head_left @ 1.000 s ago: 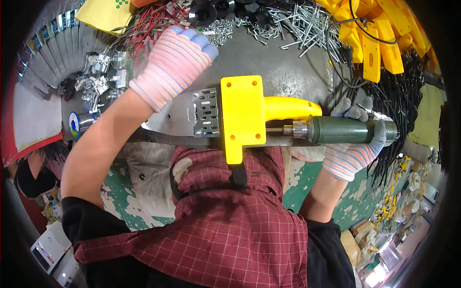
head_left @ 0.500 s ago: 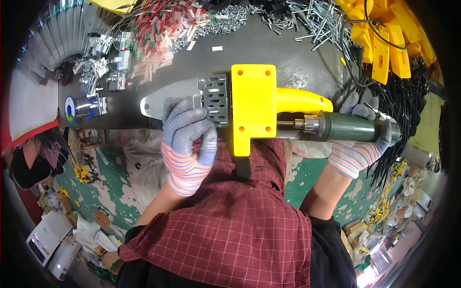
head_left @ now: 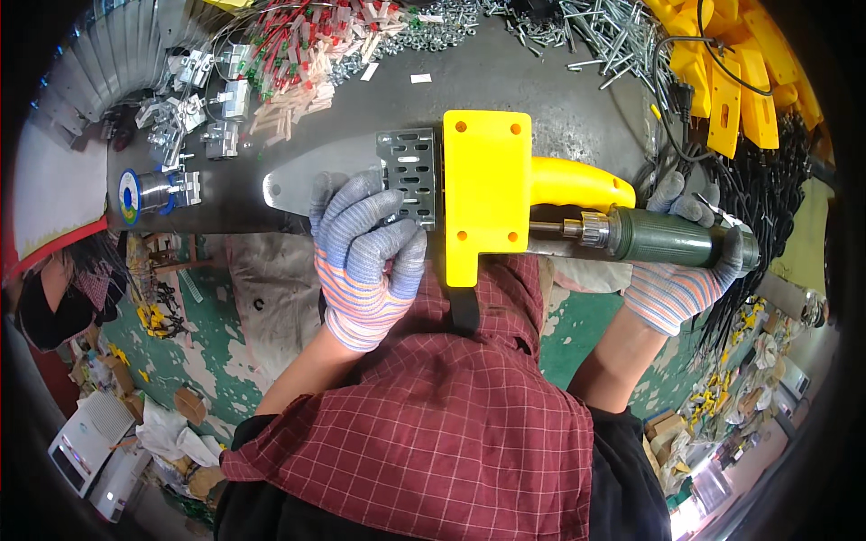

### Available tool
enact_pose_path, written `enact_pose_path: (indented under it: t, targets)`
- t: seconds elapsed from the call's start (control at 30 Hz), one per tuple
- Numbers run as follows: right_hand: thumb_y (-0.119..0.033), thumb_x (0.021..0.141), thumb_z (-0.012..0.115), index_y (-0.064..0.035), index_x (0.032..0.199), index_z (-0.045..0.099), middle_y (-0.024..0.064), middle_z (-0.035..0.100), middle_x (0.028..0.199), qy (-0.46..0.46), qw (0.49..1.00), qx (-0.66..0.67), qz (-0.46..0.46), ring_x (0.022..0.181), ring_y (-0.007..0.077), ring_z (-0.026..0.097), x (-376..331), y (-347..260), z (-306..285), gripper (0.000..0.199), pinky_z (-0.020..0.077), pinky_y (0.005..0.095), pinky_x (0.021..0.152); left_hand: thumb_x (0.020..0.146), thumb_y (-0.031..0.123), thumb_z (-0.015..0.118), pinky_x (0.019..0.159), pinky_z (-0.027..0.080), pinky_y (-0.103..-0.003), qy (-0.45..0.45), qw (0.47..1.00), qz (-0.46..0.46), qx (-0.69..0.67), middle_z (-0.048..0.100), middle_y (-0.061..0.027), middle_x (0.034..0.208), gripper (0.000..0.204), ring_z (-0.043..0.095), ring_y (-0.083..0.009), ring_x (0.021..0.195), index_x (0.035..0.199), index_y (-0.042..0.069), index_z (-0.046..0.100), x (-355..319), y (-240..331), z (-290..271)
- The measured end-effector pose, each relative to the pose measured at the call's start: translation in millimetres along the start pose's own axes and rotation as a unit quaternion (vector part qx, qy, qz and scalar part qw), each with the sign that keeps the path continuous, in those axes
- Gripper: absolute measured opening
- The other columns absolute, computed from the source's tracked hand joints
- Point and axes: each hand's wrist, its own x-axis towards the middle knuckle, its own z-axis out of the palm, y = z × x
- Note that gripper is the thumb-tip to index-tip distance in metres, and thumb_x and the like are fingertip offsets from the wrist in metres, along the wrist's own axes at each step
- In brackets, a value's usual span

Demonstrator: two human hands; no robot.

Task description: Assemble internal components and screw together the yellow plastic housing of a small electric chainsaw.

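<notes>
A yellow plastic tool housing [head_left: 488,185] with a curved handle [head_left: 582,183] lies level in front of me. From its left side sticks a slotted metal guard [head_left: 416,180], then a flat, tapering metal plate [head_left: 311,176]. My gloved left hand [head_left: 368,248] is closed on the plate and guard, fingertips over their near edge. In my gloved right hand [head_left: 681,279] is a dark green power screwdriver [head_left: 666,236], held sideways below the handle. Its shaft points left at the housing's right side; the bit's tip is hidden there. Below the housing hangs a black strip [head_left: 465,309].
Behind lie red and white wired parts [head_left: 311,54], nuts [head_left: 419,41] and long screws [head_left: 609,41]. Yellow housings [head_left: 735,81] and black cords [head_left: 767,180] crowd the right. At left are a solder spool [head_left: 140,197], metal brackets [head_left: 221,99] and stacked metal plates [head_left: 99,68].
My left hand has slid slightly right, its fingers now further over the slotted guard. The whole view has shifted a little; the screwdriver stays at the housing's right side.
</notes>
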Motion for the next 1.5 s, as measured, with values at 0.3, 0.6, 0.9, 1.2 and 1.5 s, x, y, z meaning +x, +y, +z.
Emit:
enact_pose_path:
  t: [0.3,0.6,0.9,1.2,1.5]
  targets:
    - [-0.021,0.073,0.072,0.0043,0.099,0.059,0.0094,0.061,0.077,-0.043,0.999,0.033,0.003,0.073,0.0246,0.060,2.1,-2.0,-7.5,0.038,0.0479,0.0457,0.096,0.080,0.013,0.073,0.104,0.038,-0.052,0.006,1.000,-0.008,-0.009,0.064,-0.0060,0.105,0.016,0.060,-0.0315,0.109,0.093,0.013,0.063,2.0,0.9,1.9]
    - [-0.020,0.073,0.071,0.0027,0.097,0.060,0.0079,0.060,0.078,-0.029,0.998,0.050,0.008,0.074,0.0220,0.059,0.3,1.6,-9.9,0.035,0.0466,0.0453,0.097,0.082,0.011,0.072,0.104,0.039,-0.049,-0.021,0.999,-0.035,-0.013,0.063,-0.0090,0.109,0.015,0.058,-0.0331,0.113,0.096,0.009,0.065,4.6,4.5,-1.5]
    - [-0.018,0.071,0.073,0.0071,0.103,0.057,0.0072,0.060,0.078,-0.041,0.997,0.055,0.022,0.072,0.0217,0.057,2.9,0.0,-6.9,0.044,0.0489,0.0423,0.093,0.081,0.016,0.072,0.102,0.039,-0.049,-0.015,1.000,-0.026,0.008,0.064,-0.0040,0.108,0.017,0.058,-0.0304,0.110,0.097,0.016,0.067,6.0,5.9,0.8]
    - [-0.019,0.069,0.077,0.0056,0.108,0.056,0.0039,0.054,0.075,-0.014,0.999,0.043,-0.001,0.071,0.0162,0.052,-7.4,8.7,7.4,0.050,0.0482,0.0359,0.079,0.085,0.017,0.067,0.101,0.040,-0.050,-0.008,1.000,0.003,0.023,0.064,-0.0036,0.108,0.015,0.058,-0.0301,0.109,0.099,0.015,0.063,3.8,4.1,3.7]
    - [-0.024,0.075,0.072,0.0045,0.112,0.055,0.0073,0.059,0.075,-0.070,0.995,0.057,-0.047,0.074,0.0227,0.055,38.1,-6.2,14.0,0.049,0.0474,0.0421,0.088,0.085,0.008,0.066,0.087,0.048,-0.042,-0.042,0.999,0.000,-0.010,0.064,-0.0125,0.103,0.017,0.061,-0.0347,0.098,0.102,0.006,0.066,67.3,-11.8,-11.1]
